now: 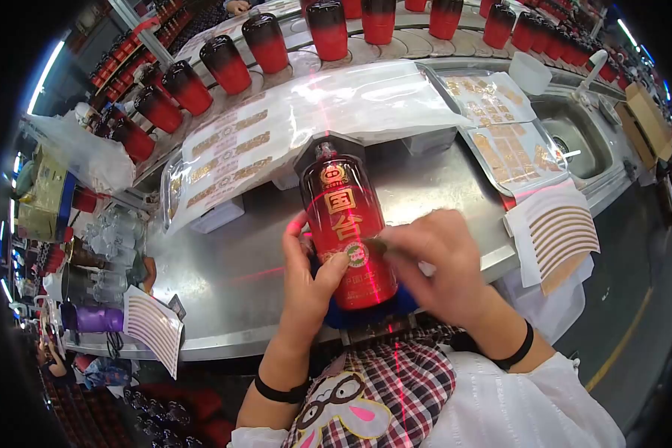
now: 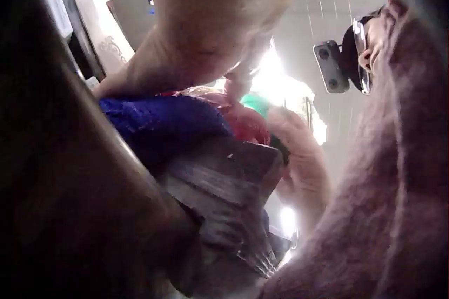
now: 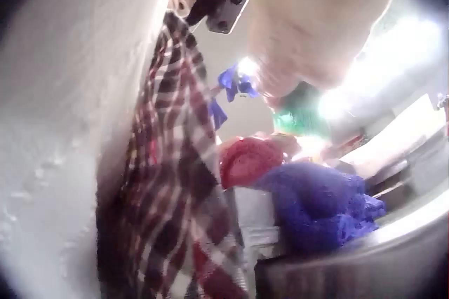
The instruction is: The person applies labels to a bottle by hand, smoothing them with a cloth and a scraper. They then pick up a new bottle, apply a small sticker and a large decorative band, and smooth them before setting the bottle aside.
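Observation:
A red bottle (image 1: pixel 349 224), darkening to black at the neck, leans back on a support over the steel worktop. It carries gold characters and a round green-and-white emblem. My left hand (image 1: pixel 307 276) grips its left side, thumb on the front beside the emblem. My right hand (image 1: pixel 440 265), slightly blurred, is at the bottle's right side, fingers curled and pinching a small green piece (image 3: pixel 300 113). What kind of piece it is I cannot tell. Under the bottle's red base (image 3: pixel 249 162) lies a blue cloth (image 3: pixel 316 204).
Behind the bottle spreads a white sheet (image 1: pixel 351 93) with rows of gold decals. Trays of gold decals (image 1: pixel 515 153) stand at right, before a sink (image 1: pixel 575 134). Sheets with curved brown strips (image 1: pixel 556 235) lie at the worktop's right edge. Red-black bottles (image 1: pixel 265 45) line the conveyor beyond.

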A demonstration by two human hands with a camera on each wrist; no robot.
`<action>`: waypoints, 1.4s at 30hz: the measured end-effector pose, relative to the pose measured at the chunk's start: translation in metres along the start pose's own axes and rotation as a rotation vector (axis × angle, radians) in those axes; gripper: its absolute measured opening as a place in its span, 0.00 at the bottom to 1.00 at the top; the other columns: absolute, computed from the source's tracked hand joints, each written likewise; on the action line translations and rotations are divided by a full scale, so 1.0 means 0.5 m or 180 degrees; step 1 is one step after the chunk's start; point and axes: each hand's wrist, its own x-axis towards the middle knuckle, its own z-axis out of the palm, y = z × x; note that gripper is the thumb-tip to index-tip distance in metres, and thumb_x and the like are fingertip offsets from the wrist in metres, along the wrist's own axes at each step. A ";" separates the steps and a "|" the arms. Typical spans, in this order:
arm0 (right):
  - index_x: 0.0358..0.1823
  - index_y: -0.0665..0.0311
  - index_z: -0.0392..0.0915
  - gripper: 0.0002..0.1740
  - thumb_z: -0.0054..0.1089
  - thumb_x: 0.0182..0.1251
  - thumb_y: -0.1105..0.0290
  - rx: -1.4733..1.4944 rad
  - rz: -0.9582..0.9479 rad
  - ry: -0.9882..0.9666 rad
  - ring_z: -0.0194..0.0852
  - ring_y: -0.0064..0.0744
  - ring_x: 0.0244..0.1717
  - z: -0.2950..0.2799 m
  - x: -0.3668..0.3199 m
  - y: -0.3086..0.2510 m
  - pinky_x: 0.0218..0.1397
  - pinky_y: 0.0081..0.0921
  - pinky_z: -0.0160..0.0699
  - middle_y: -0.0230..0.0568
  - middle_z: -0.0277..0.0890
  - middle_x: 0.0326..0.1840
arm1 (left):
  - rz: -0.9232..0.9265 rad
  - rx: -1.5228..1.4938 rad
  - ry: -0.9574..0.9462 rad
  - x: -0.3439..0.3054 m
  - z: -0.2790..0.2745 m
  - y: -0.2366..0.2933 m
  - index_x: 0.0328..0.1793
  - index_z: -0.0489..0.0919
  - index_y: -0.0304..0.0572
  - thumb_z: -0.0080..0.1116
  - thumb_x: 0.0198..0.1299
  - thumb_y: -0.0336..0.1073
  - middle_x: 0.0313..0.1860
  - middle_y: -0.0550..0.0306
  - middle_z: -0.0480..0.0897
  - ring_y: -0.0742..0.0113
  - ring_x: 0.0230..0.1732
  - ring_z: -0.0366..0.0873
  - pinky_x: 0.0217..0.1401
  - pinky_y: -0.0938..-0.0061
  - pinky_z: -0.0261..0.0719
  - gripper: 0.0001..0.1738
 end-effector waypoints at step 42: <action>0.69 0.63 0.71 0.35 0.69 0.59 0.69 0.0014 -0.0263 -0.0690 0.67 0.61 0.65 0.018 -0.051 0.034 0.68 0.48 0.69 0.63 0.60 0.72 | 0.0663 0.0301 -0.0180 0.002 0.001 -0.012 0.82 0.45 0.31 0.57 0.69 0.40 0.71 0.40 0.66 0.59 0.68 0.68 0.71 0.66 0.66 0.45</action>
